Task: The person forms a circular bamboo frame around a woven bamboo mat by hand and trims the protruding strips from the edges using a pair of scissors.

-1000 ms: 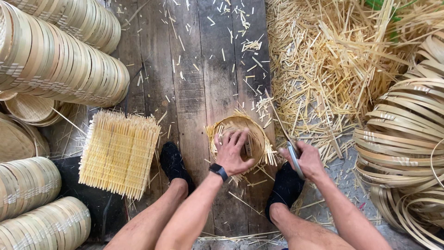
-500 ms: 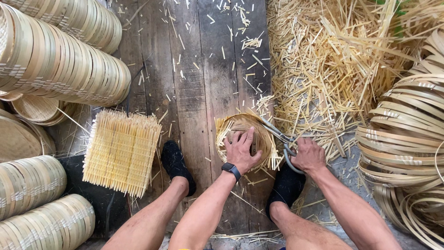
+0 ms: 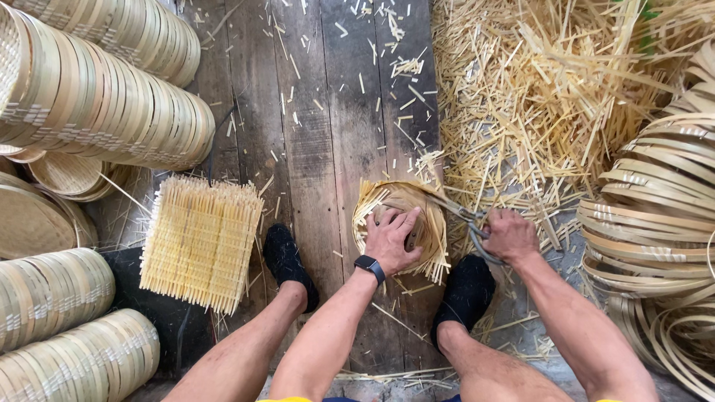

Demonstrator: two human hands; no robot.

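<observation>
Bamboo steamer tray (image 3: 402,223), a round hoop with a woven slat bottom, lies on the plank floor (image 3: 313,126) between the person's two black-socked feet, just below the middle of the view.

Going from the left: rows of finished round trays (image 3: 97,97) are stacked on their sides from 9 to 11 o'clock, and a square stack of untrimmed woven mats (image 3: 199,242) sits at 8 o'clock, just beside the left foot.

The left hand (image 3: 391,240), with a dark watch on its wrist, presses flat with spread fingers on the tray's woven bottom, pinning it down. Ragged slat ends still stick out past the rim along the 3 to 5 o'clock edge and at 9 o'clock.

The right hand (image 3: 510,234) is closed around the handles of metal shears (image 3: 458,214), whose blades reach the rim at about 2 o'clock.

By my reading, trimming is partway: the top edge looks fairly clean, the lower right fringe remains.

A heap of cut slat scraps (image 3: 551,97) fills 1 o'clock, and loose bamboo hoops (image 3: 655,223) pile up at 3 o'clock.
</observation>
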